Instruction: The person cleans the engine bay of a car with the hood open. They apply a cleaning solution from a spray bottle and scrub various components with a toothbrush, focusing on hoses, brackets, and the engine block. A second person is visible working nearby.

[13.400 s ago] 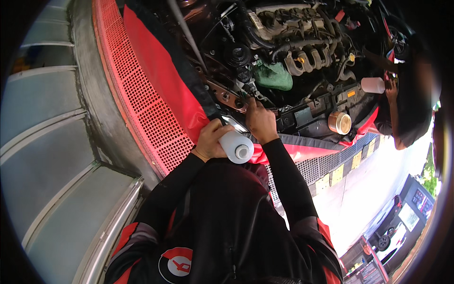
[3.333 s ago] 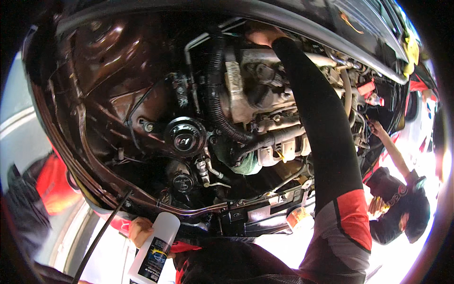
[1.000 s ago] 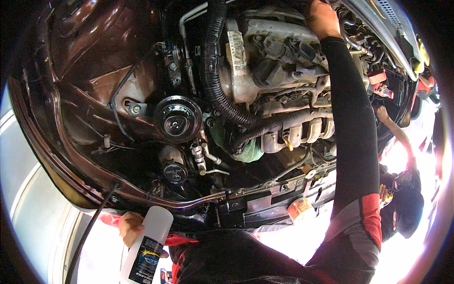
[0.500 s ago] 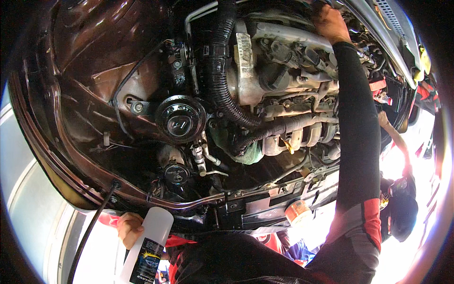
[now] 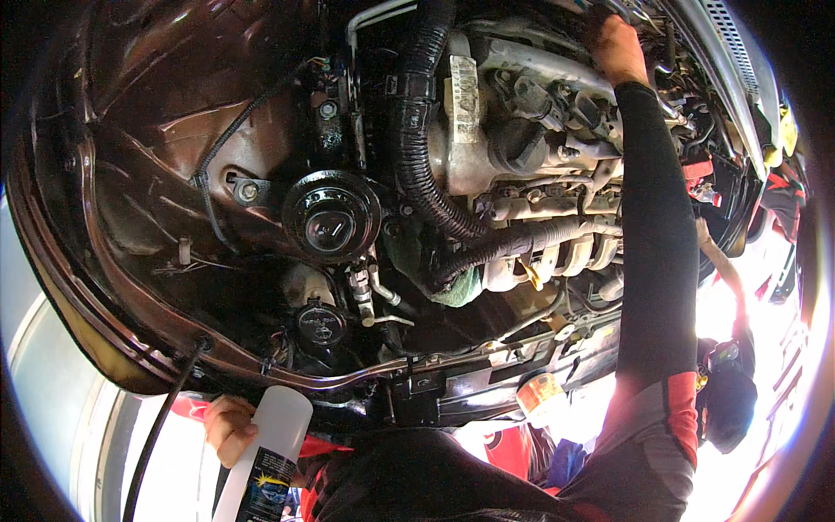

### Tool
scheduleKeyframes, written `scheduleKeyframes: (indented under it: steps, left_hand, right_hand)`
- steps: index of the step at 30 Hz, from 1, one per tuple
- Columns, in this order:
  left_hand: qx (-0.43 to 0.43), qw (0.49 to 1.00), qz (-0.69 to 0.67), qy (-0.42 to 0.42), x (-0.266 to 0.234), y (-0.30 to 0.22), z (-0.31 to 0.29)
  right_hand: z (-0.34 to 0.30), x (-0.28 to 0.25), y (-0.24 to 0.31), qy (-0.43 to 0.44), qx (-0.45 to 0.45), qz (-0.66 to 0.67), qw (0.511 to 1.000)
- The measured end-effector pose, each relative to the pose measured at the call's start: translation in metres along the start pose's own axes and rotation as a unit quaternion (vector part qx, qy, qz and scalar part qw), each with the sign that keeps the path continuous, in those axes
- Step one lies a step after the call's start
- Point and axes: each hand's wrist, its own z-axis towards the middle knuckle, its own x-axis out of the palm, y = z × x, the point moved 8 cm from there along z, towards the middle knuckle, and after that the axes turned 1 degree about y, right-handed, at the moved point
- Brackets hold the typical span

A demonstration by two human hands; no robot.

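My right arm, in a long black sleeve, stretches up across the engine [image 5: 513, 113]. At the far right of the bay, my right hand [image 5: 621, 52] is bent down among dark hoses and parts; its fingers are lost in shadow, and whatever they touch is hidden. Low on the left, my left hand [image 5: 230, 428] is closed around a white plastic bottle [image 5: 285, 413] with a dark label. The bottle tilts, and its lower end runs out of the picture. Nearest the bottle are the bay's front rim and a round black cap [image 5: 322, 324].
A thick ribbed black hose [image 5: 416, 130] curves over the engine beside a round black mount [image 5: 331, 219]. Green cloth [image 5: 459, 289] is tucked under a hose. A thin prop rod [image 5: 156, 426] stands at left. An orange-and-white tub [image 5: 541, 398] sits at the front; another person [image 5: 729, 396] reaches in from the right.
The view has shifted slightly. My right hand stays at the back of the bay, a little lower in the picture, and my left hand still grips the bottle.
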Motion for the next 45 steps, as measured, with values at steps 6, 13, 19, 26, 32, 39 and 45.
scheduleKeyframes:
  steps: [6,13,19,26,32,39,45]
  left_hand:
    - [0.011,1.0,0.006,-0.011,0.001,0.0,0.004]
    - [0.009,0.999,0.021,0.027,0.002,-0.004,0.013]
    - [-0.025,0.999,0.024,-0.006,0.002,-0.004,0.011]
    - [-0.041,0.997,-0.035,0.063,0.004,0.004,0.006]
    - [-0.012,1.0,-0.011,-0.013,0.001,0.001,0.003]
    - [-0.002,1.0,0.005,0.006,0.001,-0.002,0.002]
    - [-0.124,0.991,-0.004,0.053,0.0,0.017,-0.021]
  right_hand:
    - [0.024,0.012,-0.003,0.111,-0.039,0.042,0.992]
    - [0.019,0.021,0.007,0.142,0.04,0.058,0.987]
    - [0.006,0.004,0.027,0.174,-0.013,0.055,0.983]
    - [0.004,-0.011,0.026,0.156,-0.016,0.06,0.986]
    - [0.012,0.032,0.007,0.164,0.068,0.094,0.98]
    - [0.004,0.046,0.02,0.26,0.028,0.094,0.961]
    - [0.002,0.04,0.012,0.141,-0.06,0.047,0.987]
